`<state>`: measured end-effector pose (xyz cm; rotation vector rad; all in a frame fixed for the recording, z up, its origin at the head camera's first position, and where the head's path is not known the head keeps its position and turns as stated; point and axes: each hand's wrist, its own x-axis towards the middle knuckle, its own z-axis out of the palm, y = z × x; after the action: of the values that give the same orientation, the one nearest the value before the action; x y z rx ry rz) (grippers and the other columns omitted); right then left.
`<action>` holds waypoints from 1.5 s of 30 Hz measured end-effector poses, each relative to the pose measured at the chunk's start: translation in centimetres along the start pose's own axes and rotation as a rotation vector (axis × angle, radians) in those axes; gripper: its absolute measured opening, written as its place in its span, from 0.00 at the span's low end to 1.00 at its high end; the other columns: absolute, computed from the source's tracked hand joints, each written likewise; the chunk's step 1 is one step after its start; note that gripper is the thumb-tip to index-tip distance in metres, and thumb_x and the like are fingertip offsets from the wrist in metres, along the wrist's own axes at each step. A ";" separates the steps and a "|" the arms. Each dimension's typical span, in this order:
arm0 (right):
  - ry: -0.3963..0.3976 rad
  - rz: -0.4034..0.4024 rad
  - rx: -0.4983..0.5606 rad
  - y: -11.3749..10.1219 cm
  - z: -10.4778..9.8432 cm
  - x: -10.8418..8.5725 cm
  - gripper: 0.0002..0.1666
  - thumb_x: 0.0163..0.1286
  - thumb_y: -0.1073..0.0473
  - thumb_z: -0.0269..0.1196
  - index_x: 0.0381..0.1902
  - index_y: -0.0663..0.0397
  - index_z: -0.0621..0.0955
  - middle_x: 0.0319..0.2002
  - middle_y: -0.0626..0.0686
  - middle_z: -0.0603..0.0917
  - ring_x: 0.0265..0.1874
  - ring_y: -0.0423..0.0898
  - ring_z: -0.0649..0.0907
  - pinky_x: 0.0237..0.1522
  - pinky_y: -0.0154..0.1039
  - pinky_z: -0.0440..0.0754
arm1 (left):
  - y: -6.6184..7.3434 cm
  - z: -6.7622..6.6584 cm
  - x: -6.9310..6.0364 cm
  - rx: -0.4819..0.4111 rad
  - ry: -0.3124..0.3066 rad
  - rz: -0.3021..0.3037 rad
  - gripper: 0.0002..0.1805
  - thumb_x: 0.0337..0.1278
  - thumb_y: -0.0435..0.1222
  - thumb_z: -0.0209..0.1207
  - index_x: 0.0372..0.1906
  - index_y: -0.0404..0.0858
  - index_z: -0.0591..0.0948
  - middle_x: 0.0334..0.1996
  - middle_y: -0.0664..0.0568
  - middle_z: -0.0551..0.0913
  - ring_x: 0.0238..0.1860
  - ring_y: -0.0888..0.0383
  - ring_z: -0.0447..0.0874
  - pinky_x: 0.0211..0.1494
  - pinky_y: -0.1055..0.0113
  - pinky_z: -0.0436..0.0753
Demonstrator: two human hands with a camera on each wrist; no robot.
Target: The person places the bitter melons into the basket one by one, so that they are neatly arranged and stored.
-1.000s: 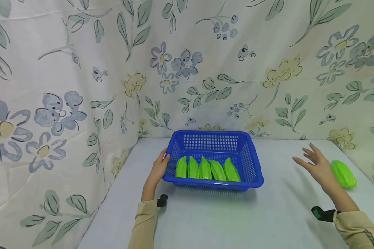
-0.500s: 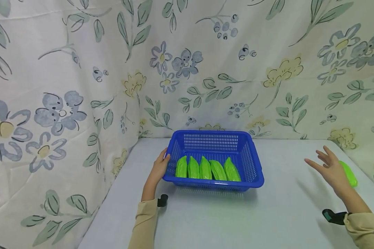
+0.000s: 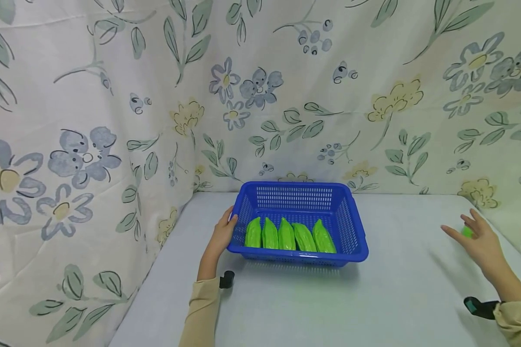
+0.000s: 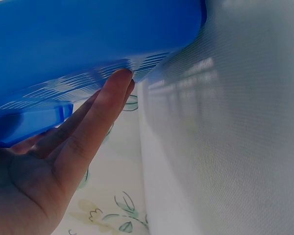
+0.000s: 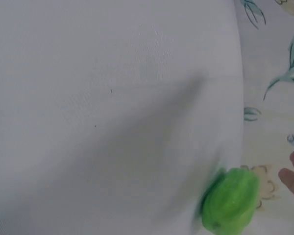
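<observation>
A blue plastic basket (image 3: 356, 241) with slotted walls stands on the white table in the head view. Several bright green, ridged, pointed pieces that look like bitter melons (image 3: 286, 234) lie in a row inside it. My left hand (image 3: 221, 233) holds the basket's left side, thumb at the rim and fingers along the outer wall, as the left wrist view also shows (image 4: 83, 142). At the far right my right hand (image 3: 484, 243) hovers with fingers spread, holding nothing. Behind it, mostly hidden, is one more green melon (image 3: 467, 232); the right wrist view shows this melon (image 5: 231, 200) on the table near the fingertips.
A white cloth covers the table (image 3: 295, 308). Floral curtains (image 3: 312, 96) hang along the back, left and right of the table. Dark straps with small camera mounts (image 3: 227, 279) sit on both wrists.
My right hand has moved rightward, over toward the lone green melon, and now covers most of it in the head view. The left hand and the basket have stayed in place.
</observation>
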<state>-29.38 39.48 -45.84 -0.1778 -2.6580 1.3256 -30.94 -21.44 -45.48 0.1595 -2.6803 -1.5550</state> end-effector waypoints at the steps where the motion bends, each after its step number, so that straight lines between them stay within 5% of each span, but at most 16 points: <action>1: 0.009 0.001 -0.015 0.1 -0.1 0.0 0.57 0.72 0.42 0.57 0.77 0.49 0.31 0.77 0.55 0.39 0.73 0.72 0.42 0.69 0.69 0.44 | 0.0 0.0 0.0 0.000 0.000 -0.001 0.30 0.76 0.48 0.40 0.77 0.45 0.55 0.76 0.40 0.58 0.76 0.37 0.54 0.72 0.35 0.58; 8: 0.081 0.055 -0.114 1.1 -0.7 0.2 0.58 0.72 0.43 0.55 0.76 0.63 0.32 0.74 0.74 0.42 0.71 0.77 0.43 0.67 0.74 0.45 | -0.2 0.1 0.1 0.012 0.005 0.000 0.30 0.76 0.48 0.40 0.77 0.45 0.55 0.75 0.40 0.59 0.74 0.35 0.57 0.71 0.34 0.60; 14: 0.115 0.182 -0.102 3.0 -1.2 0.8 0.61 0.70 0.38 0.55 0.76 0.61 0.31 0.75 0.70 0.38 0.74 0.71 0.38 0.70 0.72 0.42 | -0.3 0.1 0.1 0.007 0.007 0.000 0.30 0.76 0.49 0.40 0.77 0.45 0.55 0.75 0.40 0.59 0.75 0.36 0.56 0.72 0.34 0.59; 26: 0.126 0.282 -0.127 5.2 -1.6 0.3 0.57 0.72 0.42 0.52 0.74 0.69 0.32 0.74 0.73 0.34 0.74 0.71 0.38 0.72 0.68 0.43 | -0.5 0.2 0.2 0.004 0.003 0.013 0.30 0.76 0.49 0.40 0.77 0.46 0.55 0.75 0.40 0.59 0.75 0.36 0.57 0.72 0.36 0.60; 37: 0.097 0.281 -0.112 6.6 -1.3 0.9 0.56 0.72 0.45 0.53 0.73 0.72 0.32 0.73 0.76 0.35 0.73 0.74 0.44 0.72 0.68 0.46 | -0.3 0.0 0.1 0.011 0.007 0.017 0.31 0.76 0.49 0.39 0.77 0.44 0.55 0.75 0.39 0.59 0.74 0.35 0.59 0.71 0.35 0.61; 45: 0.182 0.312 -0.103 6.1 -1.1 0.6 0.47 0.73 0.58 0.51 0.74 0.70 0.37 0.73 0.75 0.43 0.74 0.71 0.47 0.74 0.63 0.49 | 0.0 0.0 0.0 0.008 0.004 -0.004 0.30 0.76 0.48 0.39 0.77 0.45 0.55 0.76 0.40 0.58 0.76 0.36 0.54 0.72 0.35 0.58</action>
<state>-29.56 44.10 -49.99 -0.7161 -2.6185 1.1836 -30.97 -21.43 -45.51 0.1685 -2.6854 -1.5438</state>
